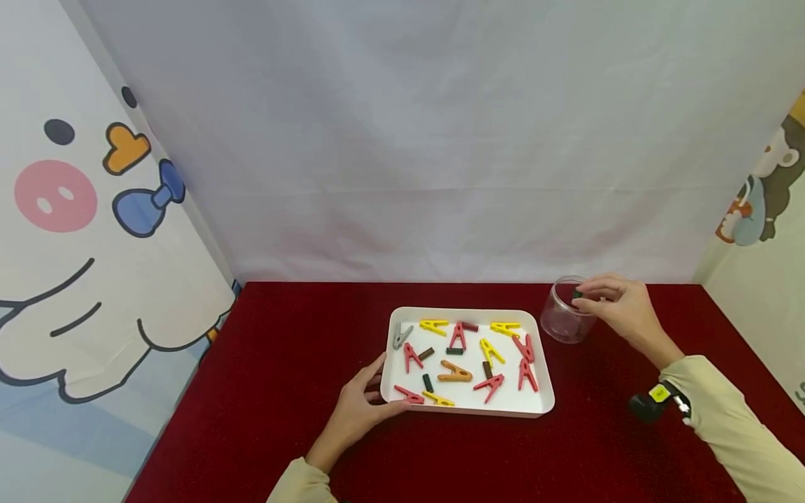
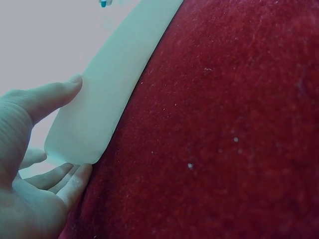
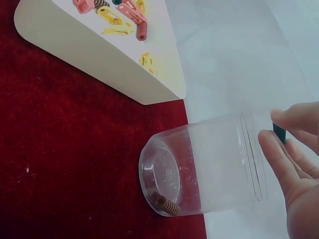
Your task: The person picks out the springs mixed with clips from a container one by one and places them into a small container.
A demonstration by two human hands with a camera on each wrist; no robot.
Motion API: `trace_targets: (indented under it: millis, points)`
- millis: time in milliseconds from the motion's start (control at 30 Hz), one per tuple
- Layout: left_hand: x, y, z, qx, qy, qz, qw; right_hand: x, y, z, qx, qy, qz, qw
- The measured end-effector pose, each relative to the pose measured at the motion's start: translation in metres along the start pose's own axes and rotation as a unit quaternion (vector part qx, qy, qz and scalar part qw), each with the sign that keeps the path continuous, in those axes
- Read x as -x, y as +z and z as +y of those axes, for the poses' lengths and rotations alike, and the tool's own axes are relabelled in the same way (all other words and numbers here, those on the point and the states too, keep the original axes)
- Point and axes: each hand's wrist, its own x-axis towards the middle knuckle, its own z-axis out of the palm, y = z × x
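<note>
Your right hand [image 1: 619, 311] pinches the dark green, ribbed cylinder [image 3: 279, 133] at the mouth of the clear plastic jar [image 1: 562, 326]; centre it before release; your left hand [image 1: 355, 406] grips the white, rectangular tray [image 2: 104, 84] by one corner

I observe remotely a red cloth [image 1: 283, 349] spread across the near area. A pale sheet [image 1: 440, 140] hangs at the far side; at left I note a white panel [image 1: 144, 279] printed with a pink oval [image 1: 55, 195] and blue bow [image 1: 140, 212]; at right, a panel [image 1: 748, 300] bearing a brown-haired cartoon figure [image 1: 770, 185].
</note>
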Motion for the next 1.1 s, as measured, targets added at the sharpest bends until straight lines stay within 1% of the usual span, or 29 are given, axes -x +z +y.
trace_targets:
  millis: [100, 233, 333, 533, 667, 900, 1100]
  points:
    - [0.0006, 0.0001, -0.0001, -0.002, -0.002, 0.000, 1.0000, -0.0015, 0.0003, 0.0013, 0.014, 0.004, 0.001, 1.000]
    - [0.0010, 0.0001, 0.0005, -0.002, -0.003, 0.000, 1.0000, -0.0046, 0.0004, 0.0048, 0.042, -0.008, 0.000, 0.999]
    - [0.0008, 0.0000, 0.0012, -0.005, -0.002, -0.001, 1.0000, -0.0062, 0.0004, 0.0073, 0.044, -0.013, -0.003, 0.999]
    - [0.0007, 0.0000, 0.0007, -0.006, 0.000, -0.002, 1.0000, -0.0057, 0.0004, 0.0044, 0.050, -0.012, -0.009, 0.999]
    - [0.0005, 0.0002, 0.0001, -0.005, 0.003, -0.001, 1.0000, -0.0063, 0.0019, 0.0064, 0.062, -0.015, -0.003, 0.998]
    - [0.0001, 0.0004, -0.0012, -0.001, 0.007, 0.001, 1.0000, -0.0063, 0.0029, 0.0067, 0.059, -0.027, 0.000, 0.998]
    - [0.0002, -0.0002, -0.0012, -0.006, 0.004, -0.001, 1.0000, -0.0077, 0.0031, 0.0067, 0.072, -0.044, 0.023, 0.996]
